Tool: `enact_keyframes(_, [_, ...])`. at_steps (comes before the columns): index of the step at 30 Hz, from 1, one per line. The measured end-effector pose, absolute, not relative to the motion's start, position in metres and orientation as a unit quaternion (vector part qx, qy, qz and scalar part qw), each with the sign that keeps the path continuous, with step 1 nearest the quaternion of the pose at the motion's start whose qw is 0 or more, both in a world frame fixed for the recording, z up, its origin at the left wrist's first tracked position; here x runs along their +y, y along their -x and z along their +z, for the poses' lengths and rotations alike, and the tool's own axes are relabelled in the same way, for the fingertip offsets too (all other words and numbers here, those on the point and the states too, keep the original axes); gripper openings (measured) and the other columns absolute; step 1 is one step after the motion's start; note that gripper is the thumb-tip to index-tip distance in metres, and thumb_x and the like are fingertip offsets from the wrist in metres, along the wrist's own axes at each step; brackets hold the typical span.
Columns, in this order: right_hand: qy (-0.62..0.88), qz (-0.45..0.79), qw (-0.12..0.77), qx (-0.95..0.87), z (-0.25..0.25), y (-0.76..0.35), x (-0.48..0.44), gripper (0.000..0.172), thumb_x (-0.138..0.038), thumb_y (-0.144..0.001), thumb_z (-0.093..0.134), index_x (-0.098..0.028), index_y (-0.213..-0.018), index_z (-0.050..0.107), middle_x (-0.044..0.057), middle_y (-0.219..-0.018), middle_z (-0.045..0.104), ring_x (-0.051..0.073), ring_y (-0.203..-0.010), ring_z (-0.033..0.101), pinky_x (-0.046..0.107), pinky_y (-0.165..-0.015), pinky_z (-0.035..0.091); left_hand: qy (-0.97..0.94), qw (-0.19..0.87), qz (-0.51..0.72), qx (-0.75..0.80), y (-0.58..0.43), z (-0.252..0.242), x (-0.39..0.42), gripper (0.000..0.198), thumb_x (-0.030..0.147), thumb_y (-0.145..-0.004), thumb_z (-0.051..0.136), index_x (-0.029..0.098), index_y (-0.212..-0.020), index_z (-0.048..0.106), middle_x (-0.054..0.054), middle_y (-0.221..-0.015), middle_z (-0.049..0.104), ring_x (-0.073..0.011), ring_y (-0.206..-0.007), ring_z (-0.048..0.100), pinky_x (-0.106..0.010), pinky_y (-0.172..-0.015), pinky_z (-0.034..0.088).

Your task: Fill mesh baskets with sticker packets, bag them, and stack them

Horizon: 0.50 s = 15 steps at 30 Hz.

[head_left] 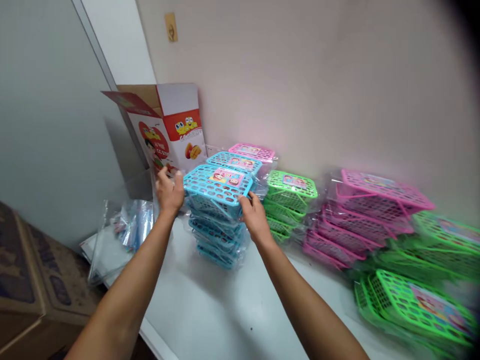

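Blue basket (217, 187) atop its stack, between both hands (170, 192).

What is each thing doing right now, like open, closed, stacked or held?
Top blue basket: held at both sides, on its stack.
Left hand: gripping the basket's left side.
Right hand: gripping the basket's right side.
Blue stack: upright, wrapped in clear plastic.
Cardboard box: open, flaps up.
Pink stack: leaning.
Green baskets: tipped over on the table.
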State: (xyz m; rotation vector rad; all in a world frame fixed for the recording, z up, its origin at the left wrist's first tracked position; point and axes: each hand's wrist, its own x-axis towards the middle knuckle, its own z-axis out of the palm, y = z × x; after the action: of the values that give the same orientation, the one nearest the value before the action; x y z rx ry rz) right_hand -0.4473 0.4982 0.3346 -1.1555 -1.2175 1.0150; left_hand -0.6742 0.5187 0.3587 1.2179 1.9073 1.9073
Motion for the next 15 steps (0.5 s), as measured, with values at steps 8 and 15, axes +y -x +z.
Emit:
enact_keyframes(8, [0.468,0.438,0.565,-0.52,0.337,0.451,0.501,0.054,-0.055,-0.08,0.055,-0.023,-0.123,0.056,0.004,-0.111,0.068,0.022,-0.106,0.06,0.036,-0.092,0.046,-0.572,-0.1,0.596,0.555,0.611,0.297,0.5,0.092,0.071,-0.081,0.038,0.015,-0.15,0.013,-0.017,-0.158,-0.008,-0.031,-0.145,-0.003,-0.048,-0.116,0.009])
enact_keyframes(15, [0.491,0.404,0.548,-0.543,0.339,0.436,0.477,0.071,-0.061,-0.08,0.054,-0.015,-0.134,0.046,0.014,-0.133,0.054,0.025,-0.118,0.052,0.042,-0.102,0.039,-0.547,-0.12,0.591,0.581,0.599,0.297,0.51,0.094,0.07,-0.085,0.029,0.007,-0.149,0.005,-0.023,-0.156,-0.003,-0.0259,-0.146,-0.004,-0.043,-0.116,0.003])
